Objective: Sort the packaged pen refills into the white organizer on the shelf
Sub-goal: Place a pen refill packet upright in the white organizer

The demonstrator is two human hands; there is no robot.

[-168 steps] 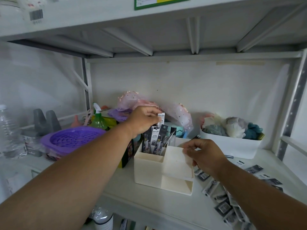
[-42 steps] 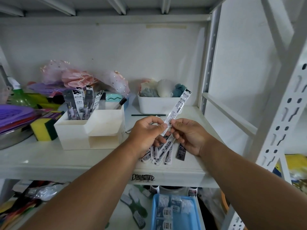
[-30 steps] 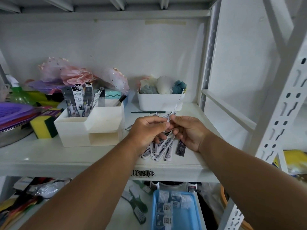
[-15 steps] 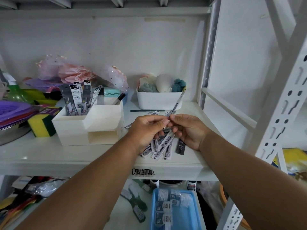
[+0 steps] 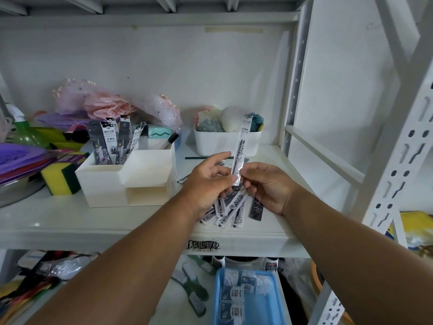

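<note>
Both hands pinching one refill [image 5: 241, 146] upright above the shelf [image 5: 70, 221]: left hand [image 5: 208, 181] and right hand [image 5: 269, 186] at its lower end. More refills [image 5: 230, 207] in a loose pile beneath. Organizer [image 5: 126, 181] to the left, packs [image 5: 112, 141] standing in its back compartment.

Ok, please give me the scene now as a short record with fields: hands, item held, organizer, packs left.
left hand: pinches the lower end of the held pack
right hand: pinches the same end from the other side
item held: one pen refill pack, upright, white
white organizer: on the shelf, left of the hands; several dark refill packs stand in its rear compartment
packs left: loose pile under the hands
</note>
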